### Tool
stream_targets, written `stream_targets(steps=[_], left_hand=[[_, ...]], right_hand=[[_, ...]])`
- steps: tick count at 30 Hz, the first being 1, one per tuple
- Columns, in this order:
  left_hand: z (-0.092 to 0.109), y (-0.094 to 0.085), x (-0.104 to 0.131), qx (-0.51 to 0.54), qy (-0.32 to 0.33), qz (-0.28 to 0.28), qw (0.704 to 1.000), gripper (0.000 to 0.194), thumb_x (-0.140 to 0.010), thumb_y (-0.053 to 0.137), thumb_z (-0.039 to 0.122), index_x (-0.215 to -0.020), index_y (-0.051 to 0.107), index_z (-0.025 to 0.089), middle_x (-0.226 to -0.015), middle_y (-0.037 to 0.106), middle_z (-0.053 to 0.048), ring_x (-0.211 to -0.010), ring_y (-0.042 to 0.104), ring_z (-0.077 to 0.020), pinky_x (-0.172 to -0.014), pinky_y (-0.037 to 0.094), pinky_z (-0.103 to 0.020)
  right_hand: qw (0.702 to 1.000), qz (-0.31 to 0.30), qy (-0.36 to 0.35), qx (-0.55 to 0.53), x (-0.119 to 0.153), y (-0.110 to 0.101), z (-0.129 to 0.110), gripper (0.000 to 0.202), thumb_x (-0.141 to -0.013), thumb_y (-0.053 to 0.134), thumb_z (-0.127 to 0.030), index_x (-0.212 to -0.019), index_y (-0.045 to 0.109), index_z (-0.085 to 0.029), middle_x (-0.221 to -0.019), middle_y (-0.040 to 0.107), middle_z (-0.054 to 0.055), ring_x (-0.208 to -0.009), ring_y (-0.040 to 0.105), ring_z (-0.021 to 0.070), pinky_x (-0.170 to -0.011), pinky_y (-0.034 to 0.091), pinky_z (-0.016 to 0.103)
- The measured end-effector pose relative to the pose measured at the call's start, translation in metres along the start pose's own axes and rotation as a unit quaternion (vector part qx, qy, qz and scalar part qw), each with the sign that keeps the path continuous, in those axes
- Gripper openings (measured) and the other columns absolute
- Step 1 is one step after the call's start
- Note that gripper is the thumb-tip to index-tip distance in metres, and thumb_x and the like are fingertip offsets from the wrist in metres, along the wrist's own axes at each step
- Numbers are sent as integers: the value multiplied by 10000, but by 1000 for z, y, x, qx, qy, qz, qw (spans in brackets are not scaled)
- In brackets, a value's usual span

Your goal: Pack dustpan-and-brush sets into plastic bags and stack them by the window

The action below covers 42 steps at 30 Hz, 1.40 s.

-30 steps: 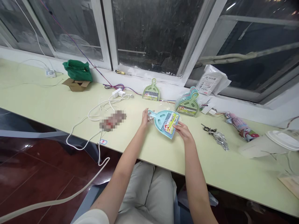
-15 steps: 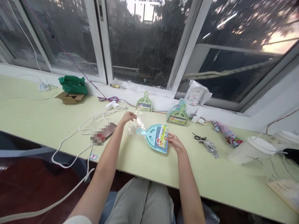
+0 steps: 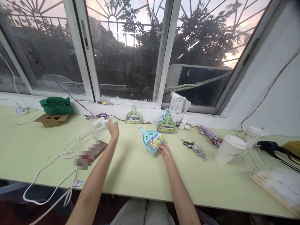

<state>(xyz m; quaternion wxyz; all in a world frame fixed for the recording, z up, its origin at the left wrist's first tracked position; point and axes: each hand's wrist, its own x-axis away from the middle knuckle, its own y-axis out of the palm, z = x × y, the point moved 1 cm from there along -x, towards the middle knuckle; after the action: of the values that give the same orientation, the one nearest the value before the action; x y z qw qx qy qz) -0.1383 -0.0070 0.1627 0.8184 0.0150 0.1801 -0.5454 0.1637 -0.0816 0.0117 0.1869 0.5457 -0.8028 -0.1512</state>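
My right hand (image 3: pixel 164 150) grips the lower edge of a light blue mini dustpan (image 3: pixel 150 138) with a brush and a colourful label, which lies on the pale green table (image 3: pixel 140 175). My left hand (image 3: pixel 113 129) is stretched out to the left over the table, right beside a white plug (image 3: pixel 101 122) and its cable. That hand is blurred with curled fingers, so what it holds is unclear. A green dustpan (image 3: pixel 133 118) leans against the sill, and a wrapped stack of dustpans (image 3: pixel 166 122) stands behind the blue one.
A coiled white cable (image 3: pixel 67 148) and a blurred flat object (image 3: pixel 87 153) lie at left. A green bag (image 3: pixel 56 105) and cardboard box (image 3: pixel 50 119) sit far left. Scissors (image 3: pixel 187 143), foil (image 3: pixel 199 152), a folded umbrella (image 3: pixel 209 134), lidded cups (image 3: pixel 231 148) and a booklet (image 3: pixel 278 184) lie at right.
My left hand let go of the dustpan's handle and swung left toward the white plug, drawing clear film away. My right hand kept hold of the blue dustpan. The view tilted upward.
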Motion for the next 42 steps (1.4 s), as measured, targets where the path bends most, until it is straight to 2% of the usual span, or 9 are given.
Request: stream_targets(steps=[5, 10, 13, 19, 26, 29, 33, 37, 42], left_hand=[[-46, 98, 78, 122, -100, -249, 955, 436, -853, 584, 498, -1146, 605, 176, -1020, 688, -139, -902, 662, -241, -750, 539, -356], [-95, 135, 99, 273, -257, -256, 891, 588, -644, 786, 427, -1124, 573, 163, -1087, 655, -163, -1003, 642, -285, -849, 504, -390], [-112, 136, 87, 303, -270, -245, 881, 448, -608, 784, 428, -918, 613, 153, -895, 684, -131, -900, 661, -276, -843, 500, -393], [-122, 116, 66, 282, -219, -96, 929, 342, -697, 660, 494, -859, 585, 202, -855, 666, -49, -924, 641, -219, -880, 478, -362], [-121, 110, 70, 279, -208, -104, 932, 274, -740, 624, 438, -894, 613, 212, -952, 673, -52, -1030, 614, -223, -930, 455, -347], [-116, 116, 75, 277, -175, -135, 935, 270, -720, 654, 424, -875, 647, 203, -982, 686, -65, -1078, 597, -250, -974, 427, -370], [-105, 122, 84, 286, -128, -190, 930, 272, -705, 688, 412, -869, 690, 196, -1027, 698, -80, -1159, 566, -278, -1016, 396, -387], [-92, 119, 96, 290, -91, -237, 923, 278, -711, 702, 382, -914, 719, 194, -1108, 693, -87, -1179, 559, -267, -1042, 375, -358], [-86, 111, 103, 260, -70, -229, 935, 293, -741, 675, 399, -934, 713, 182, -1102, 692, -93, -1168, 564, -271, -1039, 377, -378]], right_hand=[[1000, 3, -8, -12, 3, 6, 1, 409, -519, 842, -185, -870, 633, -216, -831, 746, 33, -908, 717, 251, -814, 615, 369], [1000, -6, -6, 23, 0, 8, -2, 299, -566, 816, -160, -813, 651, -199, -807, 747, 52, -853, 724, 240, -756, 620, 345], [997, -33, 22, 69, -1, 11, -2, 226, -615, 799, -187, -803, 674, -191, -793, 751, 51, -694, 724, 202, -649, 616, 303], [975, -82, 81, 189, 4, 10, -4, 199, -642, 787, -290, -723, 676, -146, -707, 742, 93, -528, 680, 172, -447, 534, 228], [977, 180, -96, 64, -17, -66, -80, 205, -741, 619, -415, -793, 614, -216, -771, 742, 20, -623, 695, 133, -573, 535, 232], [971, 174, -97, 133, -14, -77, -96, 260, -755, 569, -469, -872, 609, -239, -851, 745, 19, -617, 687, 128, -546, 496, 225], [945, 70, -111, 300, 4, -27, -65, 239, -792, 553, -398, -931, 663, -237, -936, 735, 32, -703, 682, 157, -615, 482, 251], [817, -12, -276, 507, 29, 45, -22, 181, -860, 519, -319, -913, 682, -261, -1018, 686, 39, -1013, 590, 216, -893, 441, 335], [736, 58, -342, 581, 33, 66, -26, 276, -934, 412, -293, -1092, 632, -246, -1135, 616, 89, -1092, 502, 246, -929, 376, 371]])
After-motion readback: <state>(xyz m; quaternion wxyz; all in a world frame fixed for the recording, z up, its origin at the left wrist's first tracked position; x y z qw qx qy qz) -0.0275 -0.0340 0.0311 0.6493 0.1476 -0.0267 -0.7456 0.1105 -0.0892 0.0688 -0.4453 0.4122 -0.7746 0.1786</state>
